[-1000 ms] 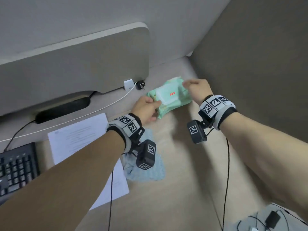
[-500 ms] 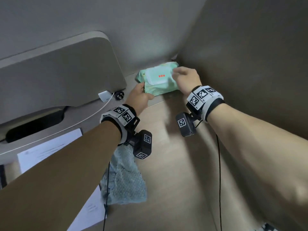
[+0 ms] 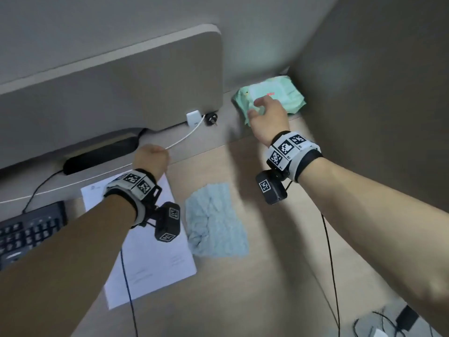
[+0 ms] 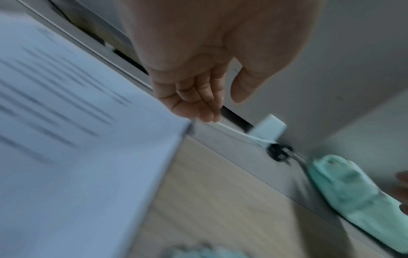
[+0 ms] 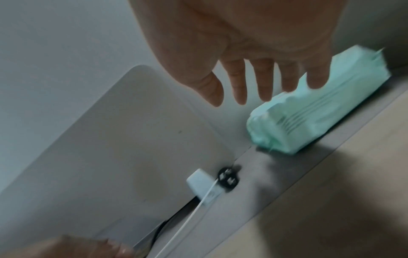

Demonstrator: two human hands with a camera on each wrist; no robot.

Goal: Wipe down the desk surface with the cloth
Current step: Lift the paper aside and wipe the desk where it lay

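The light blue cloth [image 3: 216,220] lies crumpled on the wooden desk [image 3: 279,276], between my two forearms, with neither hand on it. Its edge shows at the bottom of the left wrist view [image 4: 194,251]. My left hand [image 3: 151,158] hangs with loosely bent fingers [image 4: 207,111] just over a white cable [image 4: 234,131] and holds nothing. My right hand [image 3: 264,113] is spread above the green wipes pack [image 3: 279,93], its fingers [image 5: 264,82] straight. The pack [image 5: 320,108] rests in the back right corner.
A printed sheet [image 3: 150,259] lies left of the cloth, and a black keyboard [image 3: 26,229] sits at the far left. A white charger [image 3: 193,117] and black plug [image 3: 211,119] sit under the grey partition [image 3: 109,93]. A wall [image 3: 376,105] bounds the right side.
Both hands carried the wipes pack to the back corner and let it go. My left hand has drawn back left to the white cable. My right hand hovers over the pack.
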